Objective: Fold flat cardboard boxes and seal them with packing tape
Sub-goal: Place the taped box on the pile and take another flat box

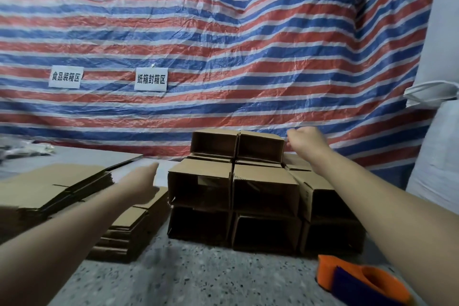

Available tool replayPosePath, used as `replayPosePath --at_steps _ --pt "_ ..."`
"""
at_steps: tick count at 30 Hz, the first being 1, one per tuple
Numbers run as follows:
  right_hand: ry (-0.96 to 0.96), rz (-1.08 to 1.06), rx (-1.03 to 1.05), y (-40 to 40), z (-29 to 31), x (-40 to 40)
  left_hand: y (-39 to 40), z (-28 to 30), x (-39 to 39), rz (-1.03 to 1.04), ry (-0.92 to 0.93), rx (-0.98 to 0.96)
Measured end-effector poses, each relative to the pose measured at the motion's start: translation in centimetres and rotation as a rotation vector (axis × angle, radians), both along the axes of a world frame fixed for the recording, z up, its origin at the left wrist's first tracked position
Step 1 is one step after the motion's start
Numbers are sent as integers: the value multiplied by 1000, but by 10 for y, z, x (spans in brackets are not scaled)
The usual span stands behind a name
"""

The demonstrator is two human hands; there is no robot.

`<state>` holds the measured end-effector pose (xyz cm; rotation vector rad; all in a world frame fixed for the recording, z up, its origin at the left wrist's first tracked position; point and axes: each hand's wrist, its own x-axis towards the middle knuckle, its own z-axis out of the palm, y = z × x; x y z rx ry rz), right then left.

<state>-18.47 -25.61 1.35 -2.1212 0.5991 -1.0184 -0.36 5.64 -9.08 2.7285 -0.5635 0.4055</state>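
My right hand [304,140] is up at the far right corner of the top box [260,145] on the stack of folded boxes [248,189]. The fingers are curled in at the box's edge — I judge they touch or lightly pinch the cardboard there, though the view from behind the knuckles hides the fingertips, so I cannot tell whether they truly have hold of it. My left hand [144,182] reaches forward between the stack and the pile of flat cardboard blanks [49,186] on my left. It holds nothing; the fingers look mostly straight and together, pointing away from me, just above a second, lower pile of blanks [134,221].

The stack stands three tiers high on the speckled floor [198,278], open ends facing me, two boxes on the top tier. The orange tape dispenser [360,278] lies near my right forearm, untouched.

The step in hand, as I read it, is the setting of a finished box onto the stack — squaring it against its neighbour. The next move calls for pulling the right hand back and bringing the left down onto the nearest blank, to lift one sheet clear of the pile without dragging others along. After that comes opening it, folding the flaps and reaching for the dispenser.
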Motion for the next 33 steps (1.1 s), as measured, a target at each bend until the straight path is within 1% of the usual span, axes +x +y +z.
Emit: replayPosePath --at_steps 2,3,5,7,10,15,20,23,25,28,31,33 --pt "34 25 15 8 -9 0 16 -33 9 75 42 155" --pt "44 39 22 13 -14 0 22 -49 15 109 59 197" --pt "65 63 20 21 -23 4 30 -78 22 173 137 213" --pt "107 80 -21 29 -32 9 33 -98 22 231 158 246" --pt "142 115 -52 38 -40 15 34 -112 19 272 76 300" --pt "157 154 -43 47 -46 24 28 -111 6 276 -66 310" --pt "167 190 -41 52 -50 27 28 -117 -8 264 -134 320" --pt "175 191 -58 52 -51 25 31 -110 -8 230 -178 220" --pt "170 178 -63 52 -49 22 34 -94 -9 225 -263 132" --pt "157 171 -62 52 -42 19 46 -59 -9 222 -494 -124" --pt "140 184 -49 51 -38 17 55 -26 -12 179 -567 -447" --pt "134 190 -40 51 -38 16 57 -7 -13 167 -591 -580"
